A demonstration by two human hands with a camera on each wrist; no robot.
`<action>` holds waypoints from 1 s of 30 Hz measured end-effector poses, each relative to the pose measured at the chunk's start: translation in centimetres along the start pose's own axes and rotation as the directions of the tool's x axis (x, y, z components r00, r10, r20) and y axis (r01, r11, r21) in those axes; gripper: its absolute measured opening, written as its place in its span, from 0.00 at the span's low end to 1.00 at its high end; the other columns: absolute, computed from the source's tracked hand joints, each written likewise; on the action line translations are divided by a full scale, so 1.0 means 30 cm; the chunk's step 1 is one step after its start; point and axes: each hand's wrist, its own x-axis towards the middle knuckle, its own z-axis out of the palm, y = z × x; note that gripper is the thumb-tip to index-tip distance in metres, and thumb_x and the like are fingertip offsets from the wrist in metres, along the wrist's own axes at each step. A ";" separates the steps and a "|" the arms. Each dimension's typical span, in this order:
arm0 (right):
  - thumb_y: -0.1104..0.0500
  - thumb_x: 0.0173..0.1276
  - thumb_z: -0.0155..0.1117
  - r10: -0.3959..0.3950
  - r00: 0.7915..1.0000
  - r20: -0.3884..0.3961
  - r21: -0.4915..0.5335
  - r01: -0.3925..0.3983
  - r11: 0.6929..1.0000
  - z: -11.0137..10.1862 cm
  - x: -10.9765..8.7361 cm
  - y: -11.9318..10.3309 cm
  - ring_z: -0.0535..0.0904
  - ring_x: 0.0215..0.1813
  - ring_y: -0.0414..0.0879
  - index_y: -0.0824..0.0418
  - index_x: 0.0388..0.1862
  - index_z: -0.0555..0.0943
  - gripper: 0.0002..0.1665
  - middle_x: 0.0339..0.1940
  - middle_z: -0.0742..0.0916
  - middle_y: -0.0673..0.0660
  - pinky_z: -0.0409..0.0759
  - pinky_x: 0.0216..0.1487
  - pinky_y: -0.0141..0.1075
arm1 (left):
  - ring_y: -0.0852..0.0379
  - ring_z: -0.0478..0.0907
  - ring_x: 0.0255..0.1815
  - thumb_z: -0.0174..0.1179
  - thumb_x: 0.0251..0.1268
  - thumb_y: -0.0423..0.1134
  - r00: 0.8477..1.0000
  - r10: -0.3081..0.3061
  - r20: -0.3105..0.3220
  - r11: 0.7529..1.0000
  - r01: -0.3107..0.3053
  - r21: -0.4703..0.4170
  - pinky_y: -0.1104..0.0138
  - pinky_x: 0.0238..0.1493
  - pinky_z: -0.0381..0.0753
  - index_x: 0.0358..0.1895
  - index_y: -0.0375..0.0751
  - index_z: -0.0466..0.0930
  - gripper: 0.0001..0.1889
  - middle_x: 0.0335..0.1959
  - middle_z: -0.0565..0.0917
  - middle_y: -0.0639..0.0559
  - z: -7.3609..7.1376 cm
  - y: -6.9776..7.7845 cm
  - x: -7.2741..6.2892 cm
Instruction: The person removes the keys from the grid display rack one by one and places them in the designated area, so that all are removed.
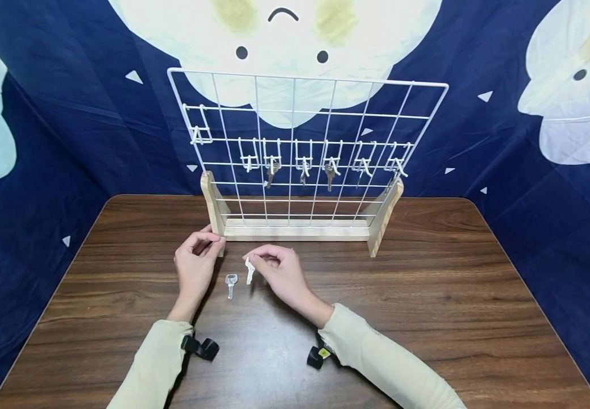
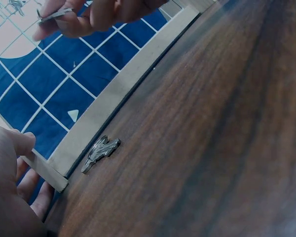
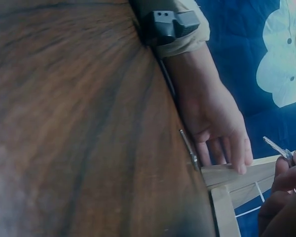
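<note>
Bench [image 1: 453,295] is dark wood-grain, rounded back corners. Navy fabric backdrop [image 1: 95,125] with white clouds and small triangles wraps the back and both sides.

Wire-grid rack [image 1: 295,234] stands toward the back of the bench, white mesh on a pale wood base. One hook [image 1: 200,135] sits higher at far left; six more run in a row across the middle. Counting that row from the left: second hook has a key [image 1: 271,175], third a small key [image 1: 303,177], fourth another key [image 1: 330,178]. Fifth has something thin on it, can't tell what.

Hands: my left hand [image 1: 195,270] grips the rack's left wooden foot [image 1: 212,201], thumb one side, fingers the other. My right hand [image 1: 282,272] pinches the held key [image 1: 250,274] by its head, off the bench, blade toward me. Loose key [image 1: 231,283] lies flat between my hands, near that foot, also blade toward me.

Edges: back edge runs behind the rack. Wide stretch of wood from the right foot [image 1: 384,218] to the right edge, narrower on the left.
</note>
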 end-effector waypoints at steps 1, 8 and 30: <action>0.68 0.78 0.69 0.002 1.000 0.004 -0.004 -0.002 1.000 0.000 -0.001 0.004 0.79 0.29 0.40 0.72 0.48 0.91 0.08 0.41 0.93 0.67 0.74 0.27 0.23 | 0.70 0.89 0.52 0.72 0.67 0.19 1.000 0.000 0.000 1.000 0.000 0.000 0.77 0.55 0.87 0.41 0.17 0.85 0.06 0.50 0.89 0.69 -0.001 0.000 -0.001; 0.68 0.78 0.69 0.015 0.999 0.031 -0.032 -0.014 0.999 0.003 -0.005 0.032 0.75 0.28 0.32 0.71 0.48 0.91 0.08 0.40 0.93 0.67 0.71 0.28 0.23 | 0.70 0.89 0.52 0.72 0.67 0.19 1.000 -0.007 -0.001 1.000 0.007 0.002 0.77 0.56 0.87 0.41 0.18 0.85 0.06 0.50 0.89 0.69 0.000 0.000 -0.002; 0.65 0.72 0.76 0.016 1.000 0.004 -0.257 -0.015 0.966 -0.010 0.010 0.121 0.66 0.19 0.29 0.60 0.42 0.95 0.04 0.27 0.91 0.53 0.60 0.20 0.24 | 0.69 0.89 0.51 0.71 0.67 0.18 1.000 -0.013 -0.002 1.000 0.013 -0.016 0.77 0.56 0.87 0.42 0.16 0.84 0.06 0.50 0.90 0.70 -0.001 0.001 -0.003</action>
